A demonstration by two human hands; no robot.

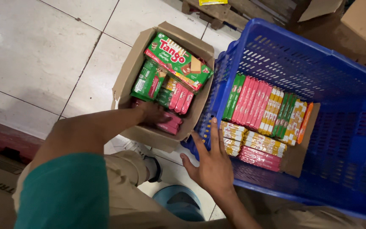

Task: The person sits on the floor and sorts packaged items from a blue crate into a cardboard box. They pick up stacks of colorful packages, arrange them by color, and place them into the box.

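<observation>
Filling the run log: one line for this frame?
left hand: in cardboard box, on pink packs | right hand: open, on blue crate rim | crate: packs in rows

My one camera sits on my head and looks steeply down past my knees, close over the floor [34,55]. It faces forward and a little right, so the box [126,80] fills the middle and the crate [318,63] runs off the right edge. No second view shares the scene.
</observation>
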